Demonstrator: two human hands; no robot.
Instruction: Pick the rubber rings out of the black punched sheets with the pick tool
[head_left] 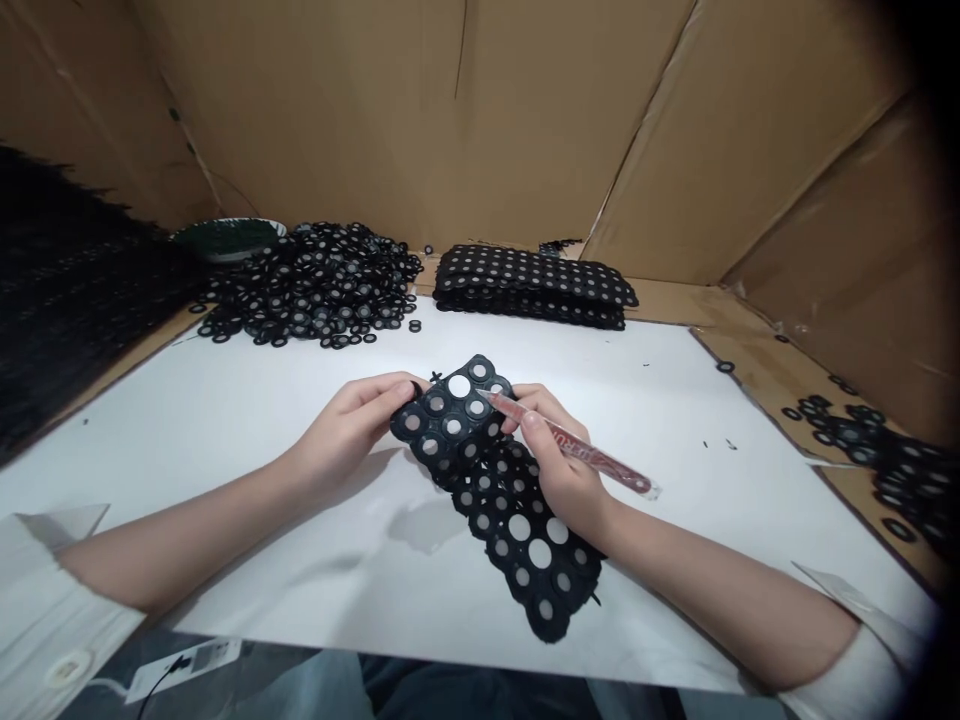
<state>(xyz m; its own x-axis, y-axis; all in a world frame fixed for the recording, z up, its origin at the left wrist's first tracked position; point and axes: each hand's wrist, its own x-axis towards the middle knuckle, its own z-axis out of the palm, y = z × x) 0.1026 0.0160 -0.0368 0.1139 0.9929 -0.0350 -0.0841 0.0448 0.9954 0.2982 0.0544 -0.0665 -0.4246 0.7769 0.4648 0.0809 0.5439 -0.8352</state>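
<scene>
A black rubber sheet [495, 490] full of round rings, some punched out to empty holes, hangs above the white board [225, 430]. My left hand [352, 425] pinches the sheet's upper left edge, fingers closed on it. My right hand [559, 470] grips a red, clear-barrelled pen-like tool [592, 455] and also steadies the sheet's right side. The tool's tip points at a ring near the sheet's top.
A heap of loose black rings [322, 285] lies at the back left, beside a green-filled dish [225, 238]. A stack of black sheets [532, 285] sits at the back centre. More loose rings [877, 450] lie at right. Cardboard walls [465, 110] surround the board.
</scene>
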